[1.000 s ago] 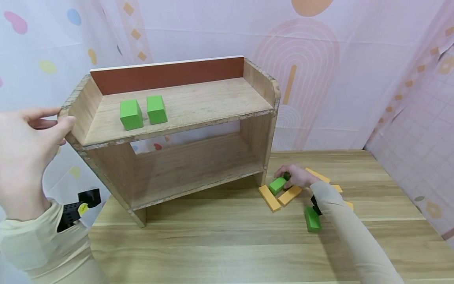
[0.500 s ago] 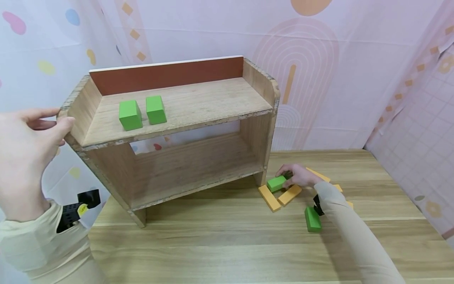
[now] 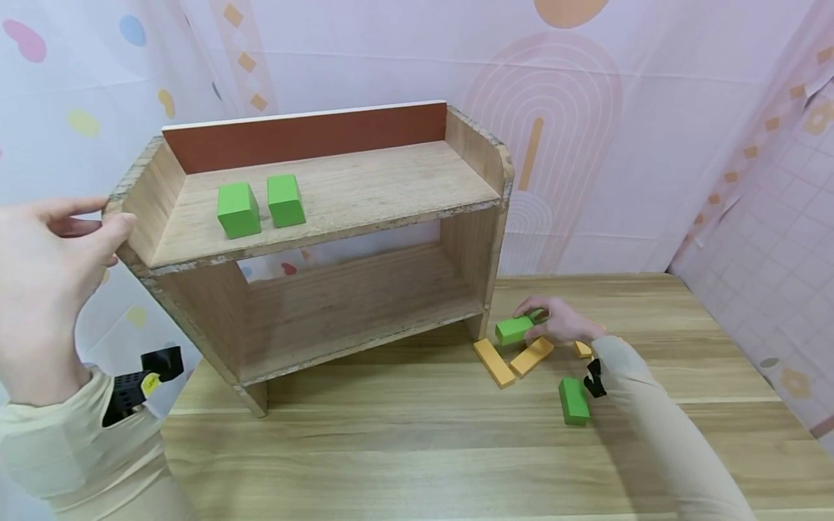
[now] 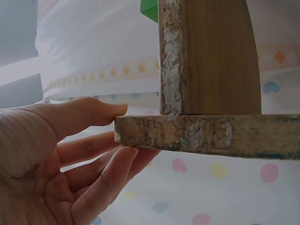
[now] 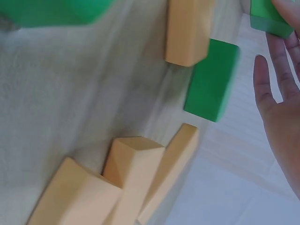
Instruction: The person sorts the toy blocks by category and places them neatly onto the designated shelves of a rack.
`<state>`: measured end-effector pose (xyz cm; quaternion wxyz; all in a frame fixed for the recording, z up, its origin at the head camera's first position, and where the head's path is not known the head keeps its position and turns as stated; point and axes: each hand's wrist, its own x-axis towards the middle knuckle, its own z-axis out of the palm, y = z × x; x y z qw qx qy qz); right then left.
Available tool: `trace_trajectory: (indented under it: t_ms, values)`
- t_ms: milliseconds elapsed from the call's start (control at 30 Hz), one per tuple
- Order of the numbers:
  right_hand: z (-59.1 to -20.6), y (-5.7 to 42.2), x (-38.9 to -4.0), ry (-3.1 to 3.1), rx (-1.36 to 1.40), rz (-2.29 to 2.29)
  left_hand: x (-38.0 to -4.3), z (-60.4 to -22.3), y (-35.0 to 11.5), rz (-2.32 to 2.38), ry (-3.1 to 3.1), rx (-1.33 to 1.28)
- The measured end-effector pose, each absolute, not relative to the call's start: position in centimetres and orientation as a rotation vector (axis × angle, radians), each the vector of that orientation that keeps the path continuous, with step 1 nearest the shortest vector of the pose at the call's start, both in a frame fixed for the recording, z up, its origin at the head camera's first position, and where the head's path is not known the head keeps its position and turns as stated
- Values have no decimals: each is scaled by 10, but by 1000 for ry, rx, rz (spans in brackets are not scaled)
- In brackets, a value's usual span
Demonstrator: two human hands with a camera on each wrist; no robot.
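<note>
R hand [image 3: 559, 320] grips green blk [image 3: 512, 331], partly cut off in R-wrist view.

In the head view, a wood-grained counter [image 3: 404, 456] is spreading across the lower part of the frame. A pale patterned cloth [image 3: 658, 159] is hanging behind it, showing a pink rainbow arch [image 3: 544, 79] at upper right of centre and a pink blob [image 3: 24, 41] at upper left. A grid-patterned cloth [image 3: 775, 246] is covering the right edge. Right of centre, two orange blocks [image 3: 494, 363] are lying in a V, while more orange pieces [image 3: 583, 349] are showing, partly hidden, farther right.
</note>
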<state>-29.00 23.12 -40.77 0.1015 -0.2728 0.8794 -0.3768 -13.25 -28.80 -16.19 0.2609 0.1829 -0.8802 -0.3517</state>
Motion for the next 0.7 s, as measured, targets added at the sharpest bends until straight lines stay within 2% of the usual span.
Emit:
trace_trajectory:
  t_ms: [167, 467, 700]
  values:
    - [-399, 234, -288, 2655, -832, -1154, -136, -164, -291, -895, -2380, 551]
    - [-378, 234, -282, 2643, -669, -1252, -137, -165, -295, -958, -2370, 511]
    - [-365, 233, -277, 2693, -732, -1302, -136, -164, -294, -931, -2378, 510]
